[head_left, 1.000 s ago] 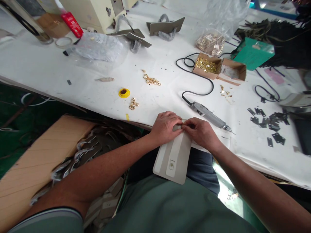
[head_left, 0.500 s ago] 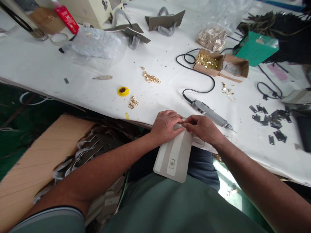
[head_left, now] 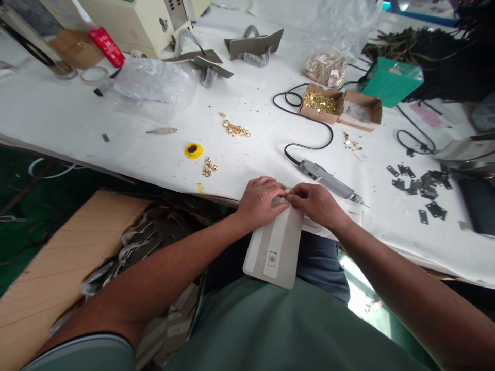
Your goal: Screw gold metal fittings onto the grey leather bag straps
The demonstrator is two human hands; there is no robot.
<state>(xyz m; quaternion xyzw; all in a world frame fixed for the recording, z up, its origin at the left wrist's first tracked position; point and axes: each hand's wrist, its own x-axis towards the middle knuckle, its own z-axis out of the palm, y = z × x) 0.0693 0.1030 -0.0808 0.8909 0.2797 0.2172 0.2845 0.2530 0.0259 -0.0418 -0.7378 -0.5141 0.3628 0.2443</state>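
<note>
A beige flat panel [head_left: 275, 247] with a small square clasp near its lower end hangs from the white table's front edge down over my lap. My left hand [head_left: 260, 202] is closed on its top end from the left. My right hand [head_left: 316, 204] pinches the same top end from the right, fingertips touching the left hand's. What sits between the fingertips is hidden. A grey corded rotary tool [head_left: 328, 181] lies on the table just beyond my right hand.
On the white table [head_left: 77, 113]: gold fittings in small piles [head_left: 234, 129], a yellow ring [head_left: 193, 150], a cardboard box of gold parts [head_left: 323, 103], black metal plates [head_left: 421, 188], a green box [head_left: 392, 80], plastic bags, more beige panels. A cardboard box [head_left: 58, 268] of panels stands at my left.
Both hands stay pinched on the panel's top end. Only the view has shifted slightly.
</note>
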